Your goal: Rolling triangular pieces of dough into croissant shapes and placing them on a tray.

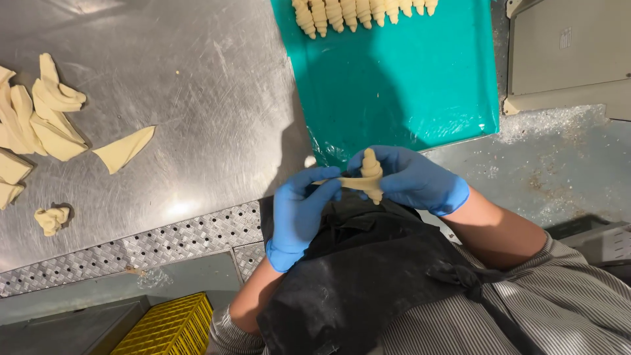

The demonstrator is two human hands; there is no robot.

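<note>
The person wears blue gloves and holds one rolled dough piece (370,174) up in the air, close to the dark apron (368,263). The right hand (411,179) is closed around the fat rolled part, so it does not come undone. The left hand (301,213) pinches the thin flat tail of the dough between its fingertips and holds it out to the side, so it stays straight. Both hands are gripping the same piece, which does not touch the surface (197,98).

Just past the hands lies a green tray (407,85) with a clear plastic sheet over it, maybe so the dough does not stick. At its far edge, finished rolls (361,13) sit side by side in a neat row. They are close together, so most of the tray is bare.

Far off to the left, flat dough triangles (39,118) lie in a loose pile on the shiny metal surface. One triangle (123,150) lies alone beside the pile. A small crumpled scrap (51,219) sits nearer the edge. A yellow crate (167,327) stands down below.
</note>
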